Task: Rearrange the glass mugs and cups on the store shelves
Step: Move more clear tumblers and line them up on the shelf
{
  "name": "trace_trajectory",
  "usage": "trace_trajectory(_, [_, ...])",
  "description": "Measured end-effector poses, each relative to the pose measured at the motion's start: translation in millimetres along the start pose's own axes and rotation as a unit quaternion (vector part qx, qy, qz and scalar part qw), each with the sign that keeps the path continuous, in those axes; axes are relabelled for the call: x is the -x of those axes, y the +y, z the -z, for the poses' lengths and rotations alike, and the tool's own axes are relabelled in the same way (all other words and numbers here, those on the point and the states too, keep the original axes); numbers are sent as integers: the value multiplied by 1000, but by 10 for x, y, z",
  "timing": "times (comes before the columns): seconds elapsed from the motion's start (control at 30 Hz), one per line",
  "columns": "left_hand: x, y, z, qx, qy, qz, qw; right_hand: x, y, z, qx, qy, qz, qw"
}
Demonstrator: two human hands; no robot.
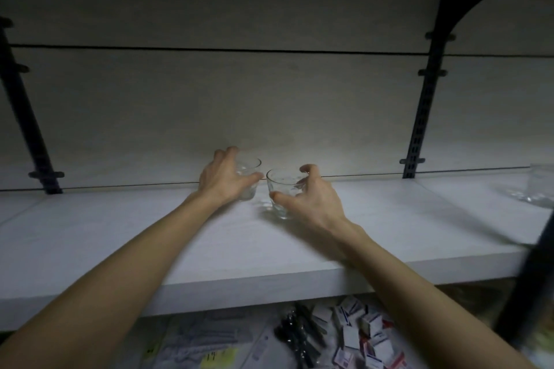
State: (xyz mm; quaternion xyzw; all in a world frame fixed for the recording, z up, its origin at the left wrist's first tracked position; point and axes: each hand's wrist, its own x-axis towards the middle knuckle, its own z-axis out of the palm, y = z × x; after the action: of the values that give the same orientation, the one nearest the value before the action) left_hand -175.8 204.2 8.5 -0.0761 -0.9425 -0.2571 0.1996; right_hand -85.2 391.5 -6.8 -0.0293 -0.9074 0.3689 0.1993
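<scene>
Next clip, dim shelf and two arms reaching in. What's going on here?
A person is handling two small clear glass cups on a white store shelf. The left hand grips the left cup, and the right hand grips the right cup. The cups sit side by side near the back panel, rims close together. More glassware sits blurred at the shelf's far right. Small boxes lie on the level below.

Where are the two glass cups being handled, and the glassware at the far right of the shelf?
left glass cup [251, 165], head view, on its exposed rim and upper wall.
right glass cup [280, 186], head view, on its front wall.
glassware at far right [539, 189], head view, on its blurred clear side.
</scene>
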Motion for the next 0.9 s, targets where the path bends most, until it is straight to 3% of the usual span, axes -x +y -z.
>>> trace_trajectory(0.13, [29, -40, 51, 85, 6, 16, 996, 52, 23, -11, -36, 5, 5, 999])
trace_trajectory(0.37, [543, 237, 299, 206, 142, 1, 968, 311, 124, 303, -157, 75, 21, 985])
trace_trajectory(0.6, [1573, 1183, 218, 357, 235, -80, 901, 1176, 723, 1201, -249, 166, 92, 950])
trace_trajectory(0.7, [2112, 1700, -126, 388, 231, -128, 883, 1631, 1311, 1682, -214, 193, 124, 949])
trace_trajectory(0.9, [2906, 2878, -1054, 393, 154, -196, 885, 2170, 2490, 2653, -158, 251, 109, 949])
